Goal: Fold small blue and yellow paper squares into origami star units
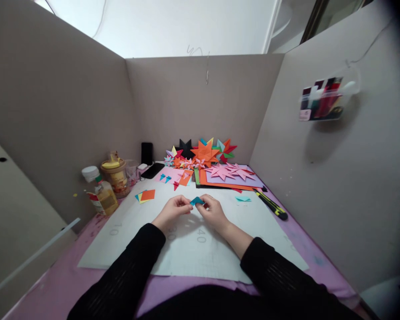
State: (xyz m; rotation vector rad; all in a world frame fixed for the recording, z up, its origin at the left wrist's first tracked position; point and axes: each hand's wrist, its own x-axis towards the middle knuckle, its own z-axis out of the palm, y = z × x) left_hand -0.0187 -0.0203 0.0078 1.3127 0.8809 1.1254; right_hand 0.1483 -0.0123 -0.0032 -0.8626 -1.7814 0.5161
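Between my two hands is a small folded piece of blue paper (197,201), held above the white sheet (200,260). My left hand (175,210) pinches its left end with thumb and fingertips. On the other side, my right hand (214,211) grips the paper's right end, and its fingers hide part of it. A folded light-turquoise paper piece (243,199) lies to the right of my right hand. Left of my left hand are small paper squares (148,195) in orange, yellow and blue. Tiny blue folded pieces (168,179) lie beyond my hands.
Folded paper stars (205,152) stand against the back wall. Pink stars (222,172) rest on stacked coloured paper (253,181). A yellow-black utility knife (271,205) lies right. Bottles (104,195), a tub (116,178) and a phone (153,170) are left. Grey walls (200,102) enclose the table.
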